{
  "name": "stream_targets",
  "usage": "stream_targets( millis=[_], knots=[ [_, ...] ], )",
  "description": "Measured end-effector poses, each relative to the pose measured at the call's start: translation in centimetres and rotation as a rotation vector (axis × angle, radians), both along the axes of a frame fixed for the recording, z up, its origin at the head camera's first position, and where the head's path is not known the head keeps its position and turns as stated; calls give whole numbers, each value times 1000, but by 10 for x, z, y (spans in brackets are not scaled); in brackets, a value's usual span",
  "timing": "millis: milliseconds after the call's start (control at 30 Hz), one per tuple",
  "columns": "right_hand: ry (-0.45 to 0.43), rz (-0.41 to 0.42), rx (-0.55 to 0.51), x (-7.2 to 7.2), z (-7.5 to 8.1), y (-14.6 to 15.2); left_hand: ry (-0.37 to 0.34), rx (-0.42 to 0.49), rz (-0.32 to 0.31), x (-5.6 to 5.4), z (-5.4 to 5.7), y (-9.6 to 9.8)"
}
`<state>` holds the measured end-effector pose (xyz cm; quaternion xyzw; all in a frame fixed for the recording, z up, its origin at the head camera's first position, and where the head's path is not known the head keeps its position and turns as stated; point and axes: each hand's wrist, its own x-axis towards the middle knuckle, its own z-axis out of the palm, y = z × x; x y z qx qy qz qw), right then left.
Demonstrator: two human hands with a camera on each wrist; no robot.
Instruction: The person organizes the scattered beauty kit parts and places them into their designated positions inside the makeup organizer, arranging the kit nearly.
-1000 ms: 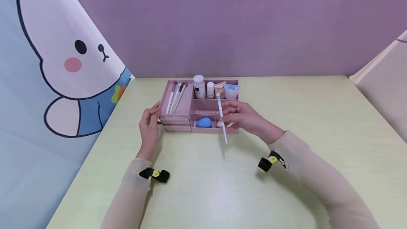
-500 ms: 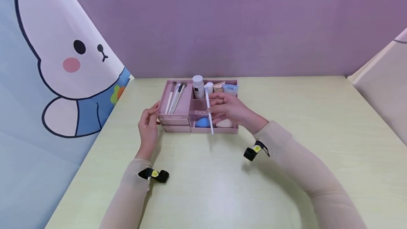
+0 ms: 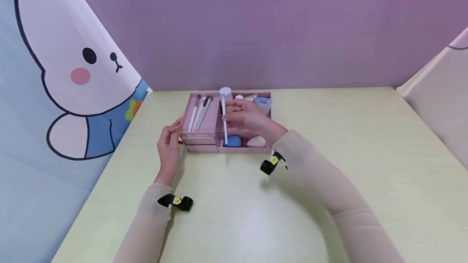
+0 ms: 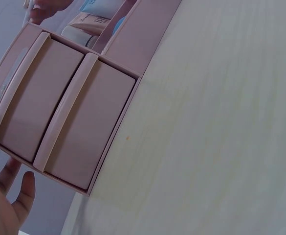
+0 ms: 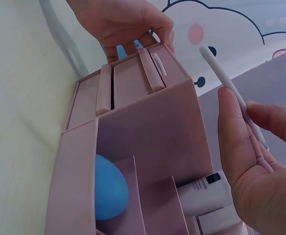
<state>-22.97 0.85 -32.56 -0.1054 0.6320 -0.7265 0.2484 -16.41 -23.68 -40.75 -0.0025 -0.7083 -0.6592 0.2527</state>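
Note:
My right hand [image 3: 252,117] pinches a slim white makeup brush [image 3: 224,121] between thumb and fingers, over the middle of the pink makeup organizer [image 3: 245,150]. In the right wrist view the brush [image 5: 224,79] slants, its lower end partly behind the fingers. My left hand [image 3: 169,144] rests its fingers against the organizer's left side, by the two closed drawers [image 4: 67,110]. Several brushes [image 3: 199,113] lie in the top tray left of the held brush. A blue makeup sponge [image 5: 109,188] and a beige sponge [image 3: 257,141] sit in the front compartments.
Behind the right hand, the back compartment holds a white bottle [image 3: 225,91], a smaller white-capped bottle and tubes, including a light blue tube [image 3: 264,104]. The organizer stands on a pale wooden table [image 3: 219,206] before a purple backdrop [image 3: 274,31].
My right hand has carried the brush leftward from the organizer's right side to beside the top tray, uncovering the beige sponge. The left hand keeps its place on the organizer's side.

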Motion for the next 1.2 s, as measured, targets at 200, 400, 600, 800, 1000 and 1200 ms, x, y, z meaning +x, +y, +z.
stream_targets(
  millis=[200,400,600,800,1000,1200],
  knots=[
    [-82,-66,-51,-6,-2,-21,-1,-5,1,-1,-1,-2],
    [-107,-120,-130,-10,-2,-37,-7,4,5,-1,-1,-1],
    [-89,-168,-118,-11,0,-45,4,5,-6,6,11,4],
    [-45,-218,-33,-16,4,-46,28,7,-13,11,19,8],
    [-15,-215,35,-22,4,-48,16,9,-6,0,0,-1],
    [0,-244,97,-22,4,-49,30,0,-8,-2,-3,-1]
  ],
)
